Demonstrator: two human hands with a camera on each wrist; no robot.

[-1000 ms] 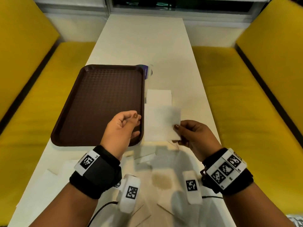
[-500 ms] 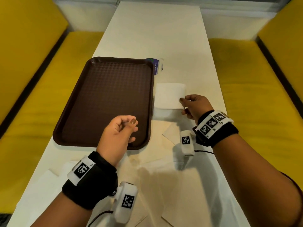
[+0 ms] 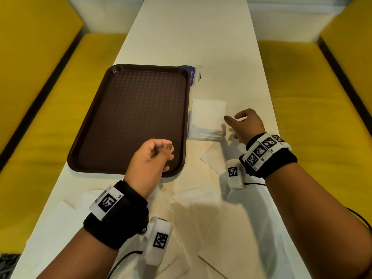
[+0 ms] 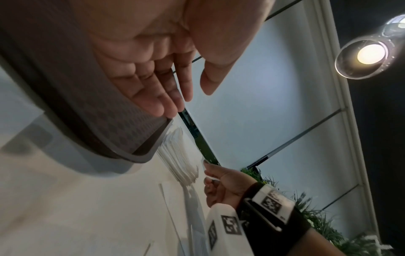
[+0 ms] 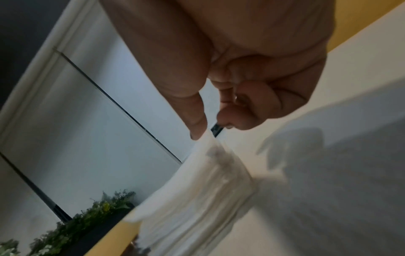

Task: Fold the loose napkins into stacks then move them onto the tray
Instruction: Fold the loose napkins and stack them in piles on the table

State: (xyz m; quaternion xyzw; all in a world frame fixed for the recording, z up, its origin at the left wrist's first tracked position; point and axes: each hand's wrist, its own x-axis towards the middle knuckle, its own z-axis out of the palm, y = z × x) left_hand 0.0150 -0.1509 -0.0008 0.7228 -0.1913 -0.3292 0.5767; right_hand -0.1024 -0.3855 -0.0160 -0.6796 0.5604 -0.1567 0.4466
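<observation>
From the head camera, a brown tray [image 3: 128, 117] lies on the pale table [image 3: 193, 37], and a stack of folded napkins [image 3: 207, 119] sits on the table just beside the tray's right edge. The right hand [image 3: 247, 125] is at the stack's right side, fingertip touching the top napkin's edge, fingers loosely bent and holding nothing. The left hand [image 3: 151, 160] hangs over the tray's near right corner, fingers curled loosely with nothing in them. Loose napkins [image 3: 213, 218] lie scattered on the near part of the table. From the left wrist, the left hand's fingers [image 4: 153, 97] are relaxed and apart from the thumb, above the tray [image 4: 122, 131], with the stack [image 4: 181, 164] beyond. From the right wrist, the thumb [image 5: 197, 124] touches the top corner of the stack [image 5: 208, 187]; the picture is blurred.
</observation>
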